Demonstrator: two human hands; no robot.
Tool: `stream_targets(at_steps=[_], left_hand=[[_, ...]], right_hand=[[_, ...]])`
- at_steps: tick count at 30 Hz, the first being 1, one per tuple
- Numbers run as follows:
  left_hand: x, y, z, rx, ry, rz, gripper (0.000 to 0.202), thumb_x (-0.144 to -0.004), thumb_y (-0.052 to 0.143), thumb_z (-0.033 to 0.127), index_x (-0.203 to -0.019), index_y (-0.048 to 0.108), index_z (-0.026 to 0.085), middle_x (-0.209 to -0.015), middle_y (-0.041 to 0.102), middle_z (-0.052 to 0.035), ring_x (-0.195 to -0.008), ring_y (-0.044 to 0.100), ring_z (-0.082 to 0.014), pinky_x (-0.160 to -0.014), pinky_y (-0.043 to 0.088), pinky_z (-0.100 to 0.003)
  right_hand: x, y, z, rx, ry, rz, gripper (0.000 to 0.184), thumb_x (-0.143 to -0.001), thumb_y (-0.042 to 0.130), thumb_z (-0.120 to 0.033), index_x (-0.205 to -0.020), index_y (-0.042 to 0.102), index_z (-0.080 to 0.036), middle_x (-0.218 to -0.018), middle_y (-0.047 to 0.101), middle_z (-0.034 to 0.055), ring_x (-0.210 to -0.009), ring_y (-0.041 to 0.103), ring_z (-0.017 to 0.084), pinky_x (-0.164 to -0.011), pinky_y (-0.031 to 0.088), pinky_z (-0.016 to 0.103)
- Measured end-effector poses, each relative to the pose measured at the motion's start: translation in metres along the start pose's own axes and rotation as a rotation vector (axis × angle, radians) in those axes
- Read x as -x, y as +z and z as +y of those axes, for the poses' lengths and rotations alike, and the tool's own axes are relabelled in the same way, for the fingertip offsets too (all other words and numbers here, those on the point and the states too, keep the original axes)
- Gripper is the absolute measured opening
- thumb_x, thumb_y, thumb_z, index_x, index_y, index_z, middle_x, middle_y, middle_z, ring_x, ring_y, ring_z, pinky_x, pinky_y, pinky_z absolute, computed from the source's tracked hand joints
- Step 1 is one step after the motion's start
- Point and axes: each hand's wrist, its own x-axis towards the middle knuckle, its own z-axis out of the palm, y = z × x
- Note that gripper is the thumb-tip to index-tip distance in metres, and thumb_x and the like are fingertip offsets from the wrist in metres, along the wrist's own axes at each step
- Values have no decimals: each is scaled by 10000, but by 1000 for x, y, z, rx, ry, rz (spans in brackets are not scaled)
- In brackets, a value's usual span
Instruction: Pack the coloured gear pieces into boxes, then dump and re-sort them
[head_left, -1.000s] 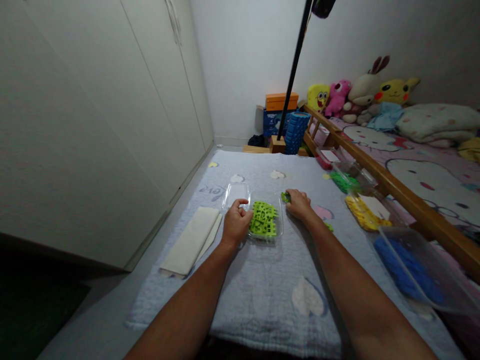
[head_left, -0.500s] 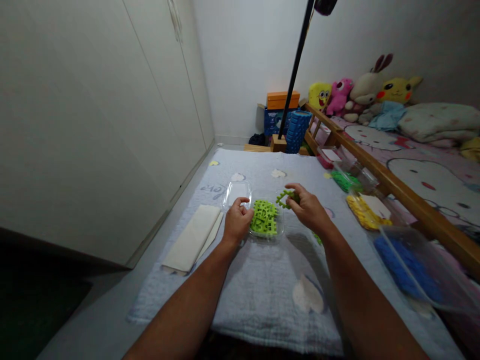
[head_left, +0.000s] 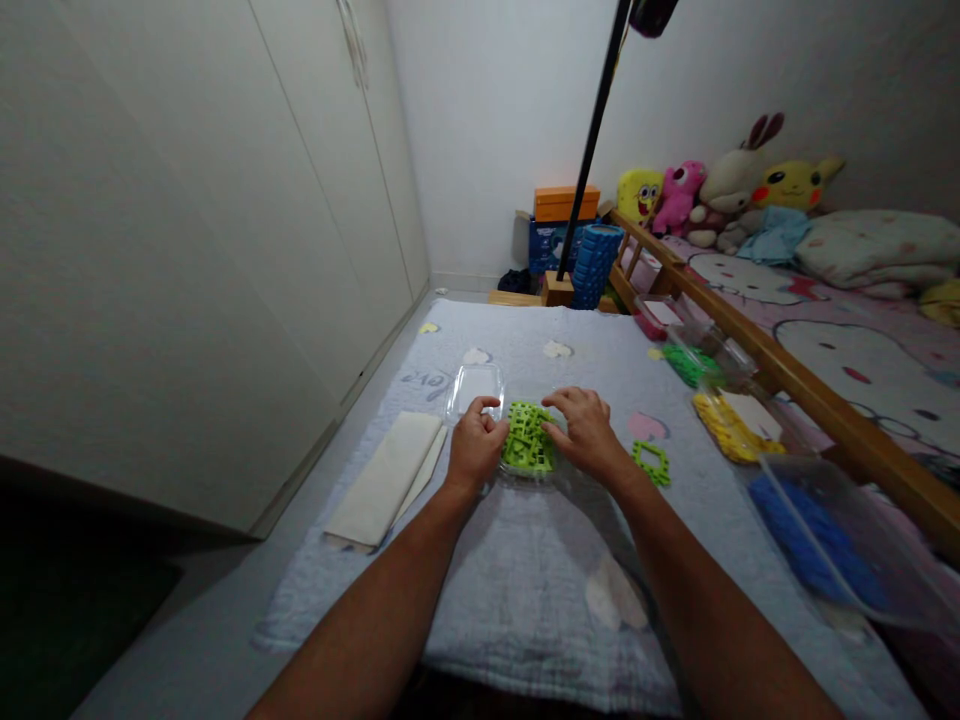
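Observation:
A clear plastic box [head_left: 534, 474] holds a heap of lime-green openwork plastic pieces [head_left: 528, 436]. My left hand [head_left: 475, 440] is curled at its left wall, thumb and forefinger bent around the rim. On the opposite side my right hand [head_left: 585, 428] reaches over the box's right edge. Its thumb and forefinger are apart, with the tips at the heap, and no separate piece shows in them. One green square frame piece [head_left: 651, 463] lies on the cloth right of my right wrist. Behind my left hand lies the box's clear open lid [head_left: 477, 384].
A folded cream cloth [head_left: 387, 480] lies at left on the blue-grey table cover [head_left: 517, 580]. Along the right edge stand clear boxes of green pieces [head_left: 691, 362], yellow pieces [head_left: 731, 425] and blue pieces [head_left: 814, 540], beside a wooden bed rail [head_left: 787, 378]. A white cabinet [head_left: 225, 250] borders the left.
My right hand has moved left and down to the box; the green piece it held above is no longer distinct. The frame piece on the cloth is now uncovered. My left hand stays put.

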Motion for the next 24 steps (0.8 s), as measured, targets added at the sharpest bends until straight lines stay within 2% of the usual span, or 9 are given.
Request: stream_targets(at_steps=[2,5,8,13,15,18,21,24], left_hand=[[0,0,0,8,-1,-5,304,-761,593,282,-1051,607,190,-524,424,108,-496,430,-110,-550,318,-216],[0,0,1,12,-7,-7,307,-761,592,286,-1052,604,189,-527,429,105,-499,430,-111,-548,315,-215],[0,-1,1,5,-8,-10,306,-763,593,288,-1052,603,188,-528,429,105,-503,431,-111,-549,314,-216],[0,-1,1,-15,-9,-5,299,-763,589,281,-1048,605,190,-524,418,108,-502,425,-112,-553,315,-222],[0,-1,1,-23,-6,-3,296,-765,587,281,-1046,604,189,-524,419,108,-502,425,-113,-555,313,-226],[0,-1,2,-19,2,-5,295,-769,585,286,-1047,603,187,-524,414,109,-502,423,-115,-557,310,-231],[0,-1,2,-5,6,-4,294,-771,584,289,-1047,601,188,-525,411,109,-503,420,-115,-558,309,-232],[0,-1,2,-6,3,-4,292,-768,587,292,-1041,601,189,-522,412,109,-503,416,-115,-558,308,-232]], right_hand=[[5,1,0,4,-51,-43,321,-844,701,-305,-1160,716,-249,-1243,675,108,-1175,522,318,-1015,361,498],[6,3,-1,29,-53,-82,277,-833,703,-251,-1108,736,-252,-1213,700,97,-1188,518,322,-1044,322,528],[5,6,-4,63,8,-51,245,-839,681,-189,-1067,747,-249,-1193,718,99,-1189,523,329,-1055,302,544],[10,-4,3,52,18,-5,243,-863,679,-241,-1099,736,-247,-1239,702,102,-1198,533,317,-1049,325,511],[16,-14,19,52,38,22,248,-876,659,-268,-1113,730,-251,-1248,695,101,-1194,542,310,-1037,348,493],[30,-32,59,69,113,34,271,-880,621,-306,-1122,725,-242,-1215,700,111,-1133,585,308,-975,414,460],[50,-45,104,98,166,-52,302,-861,624,-366,-1112,726,-232,-1195,709,123,-1107,619,318,-957,452,456],[73,-47,132,144,208,-151,458,-785,695,-418,-1202,699,-227,-1238,696,138,-1128,621,337,-964,468,454]])
